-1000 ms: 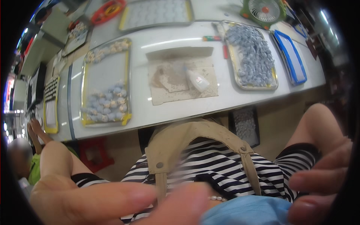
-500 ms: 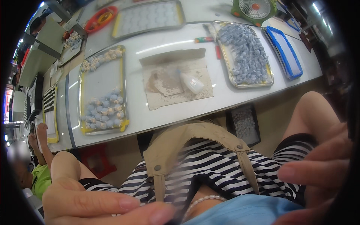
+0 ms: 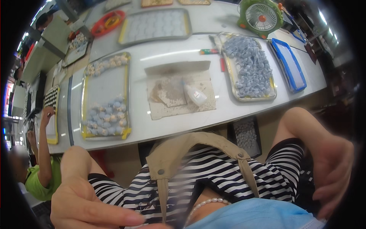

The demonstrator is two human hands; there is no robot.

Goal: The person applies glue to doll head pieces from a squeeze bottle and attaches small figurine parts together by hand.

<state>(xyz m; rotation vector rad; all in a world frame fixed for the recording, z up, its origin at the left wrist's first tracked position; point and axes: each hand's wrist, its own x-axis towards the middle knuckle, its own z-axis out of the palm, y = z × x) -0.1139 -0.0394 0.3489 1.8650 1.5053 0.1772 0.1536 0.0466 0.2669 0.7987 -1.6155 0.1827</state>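
Note:
My left hand (image 3: 89, 206) is raised close to the camera at the lower left, its fingers stretched toward the middle and partly cut off by the lower edge. Nothing shows in it. Over at the right rim, my right hand (image 3: 333, 171) hangs with loose fingers pointing down, slightly blurred, also without anything visible. Both are well apart from the table. On the table in front of me, a white squeeze bottle (image 3: 195, 95) lies on a stained piece of cardboard (image 3: 183, 113).
Left of the cardboard stands a tray (image 3: 105, 82) with small blue-and-cream pieces; right, a tray (image 3: 249, 68) heaped with grey-blue pieces. Farther are a blue-rimmed tray (image 3: 291, 65), a green fan (image 3: 261, 18) and a red basket (image 3: 108, 23). A co-worker in green (image 3: 44, 175) sits at left.
My right hand has moved up and turned, its fingers now pointing down. My left hand has shifted slightly downward. The co-worker's arm has moved up beside a tray. The view has tilted up slightly.

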